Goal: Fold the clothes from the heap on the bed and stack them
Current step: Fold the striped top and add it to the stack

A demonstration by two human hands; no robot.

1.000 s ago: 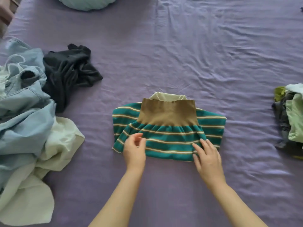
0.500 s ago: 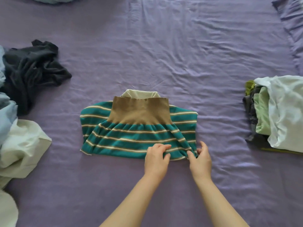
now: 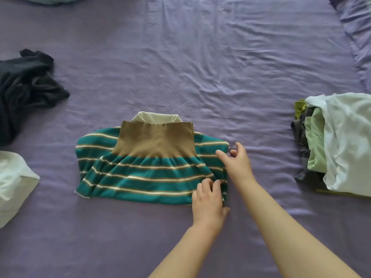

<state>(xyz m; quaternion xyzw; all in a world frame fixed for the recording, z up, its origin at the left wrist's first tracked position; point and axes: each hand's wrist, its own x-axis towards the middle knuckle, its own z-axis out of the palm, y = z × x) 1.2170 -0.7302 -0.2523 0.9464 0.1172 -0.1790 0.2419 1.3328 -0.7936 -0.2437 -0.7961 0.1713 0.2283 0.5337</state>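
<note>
Head view: striped sweater point(image 3: 144, 177) mid-bed point(image 3: 200, 57), mostly folded, left hand point(image 3: 208, 203) pinching its near-right corner, right hand point(image 3: 239, 163) loose and released at the right edge; folded stack point(image 3: 337, 143) sits right, dark garment point(image 3: 26, 87) and white garment point(image 3: 14, 183) left look unfolded.

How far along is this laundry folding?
Partway. Folded clothes are stacked at right. The striped top is partly folded; the left hand pinches its right edge, the right hand reaches there. A dark garment and white cloth remain unfolded.
</note>
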